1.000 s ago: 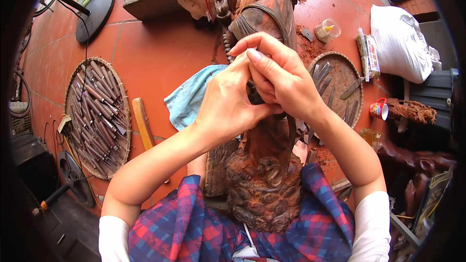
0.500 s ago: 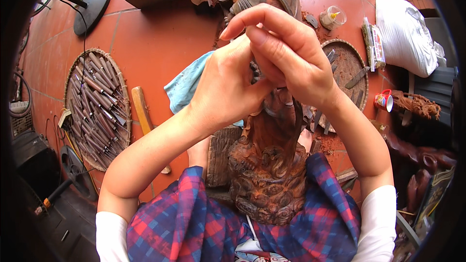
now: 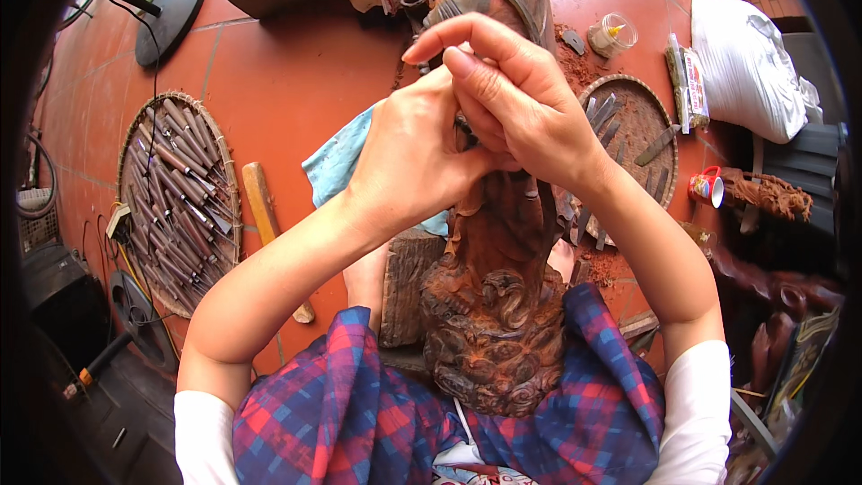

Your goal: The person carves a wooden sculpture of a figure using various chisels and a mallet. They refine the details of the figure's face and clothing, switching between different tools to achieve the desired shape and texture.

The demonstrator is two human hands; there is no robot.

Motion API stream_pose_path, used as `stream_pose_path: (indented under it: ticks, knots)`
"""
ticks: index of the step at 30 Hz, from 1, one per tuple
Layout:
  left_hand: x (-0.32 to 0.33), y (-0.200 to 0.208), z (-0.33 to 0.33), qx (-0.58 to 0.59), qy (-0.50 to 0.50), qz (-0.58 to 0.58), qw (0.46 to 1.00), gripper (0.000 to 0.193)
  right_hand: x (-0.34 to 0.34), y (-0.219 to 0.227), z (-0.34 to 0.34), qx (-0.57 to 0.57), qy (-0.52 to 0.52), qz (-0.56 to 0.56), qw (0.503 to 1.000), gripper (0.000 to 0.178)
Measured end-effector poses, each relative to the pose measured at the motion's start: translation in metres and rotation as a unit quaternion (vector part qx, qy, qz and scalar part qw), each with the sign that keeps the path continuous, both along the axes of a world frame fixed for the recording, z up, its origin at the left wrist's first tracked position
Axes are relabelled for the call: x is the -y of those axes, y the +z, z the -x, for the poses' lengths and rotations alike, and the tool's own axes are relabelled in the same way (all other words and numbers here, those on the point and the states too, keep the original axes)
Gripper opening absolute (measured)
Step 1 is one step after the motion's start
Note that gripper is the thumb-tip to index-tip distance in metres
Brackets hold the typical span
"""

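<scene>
In front of me my left hand (image 3: 406,151) and my right hand (image 3: 530,112) are brought together above a carved dark wooden statue (image 3: 492,323). The left fingers are curled, mostly hidden behind the right hand. My right fingers bend over them, thumb and forefinger near each other at the top. What the two hands hold, if anything, is out of sight. The statue lies lengthwise away from me, its ornate scaly base between my knees. Beside it stands a weathered wood block (image 3: 401,292), and a light blue cloth (image 3: 337,157) lies left of the hands.
At left a round woven tray (image 3: 235,216) holds several wooden-handled chisels, with a wooden mallet (image 3: 260,202) beside it. Right of the statue, another round tray (image 3: 660,99) carries metal blades. A glass jar (image 3: 613,34), red mug (image 3: 707,187) and white sack (image 3: 741,72) stand farther right.
The hands stay together over the statue, with the right fingers shifting very slightly to the left. The view has moved a little; nothing else visibly differs.
</scene>
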State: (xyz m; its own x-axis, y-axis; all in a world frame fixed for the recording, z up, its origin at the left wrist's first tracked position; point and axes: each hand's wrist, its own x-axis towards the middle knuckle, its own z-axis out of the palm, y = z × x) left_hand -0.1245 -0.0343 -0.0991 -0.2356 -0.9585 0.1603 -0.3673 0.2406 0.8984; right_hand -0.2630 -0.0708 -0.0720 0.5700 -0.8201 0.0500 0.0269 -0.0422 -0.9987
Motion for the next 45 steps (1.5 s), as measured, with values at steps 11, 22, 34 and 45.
stream_pose_path:
  ticks: [11, 22, 34, 45]
  knots:
    - [0.021, 0.065, -0.017, -0.072, -0.077, 0.085, 0.991, 0.010, 0.004, 0.072, 0.047, -0.116, -0.134, 0.348, 0.921, 0.034]
    - [0.011, 0.097, -0.019, -0.261, -0.126, -0.275, 0.917, 0.013, 0.007, 0.067, 0.043, -0.307, -0.081, 0.585, 0.747, 0.047]
    - [-0.024, 0.044, -0.038, -0.091, 0.038, 0.000, 0.995, 0.008, -0.045, 0.063, 0.097, -0.126, -0.218, 0.111, 0.961, 0.015]
    - [-0.054, 0.025, -0.019, 0.013, -0.049, 0.157, 0.986, 0.034, -0.072, 0.056, 0.107, -0.118, -0.008, -0.177, 0.977, 0.018]
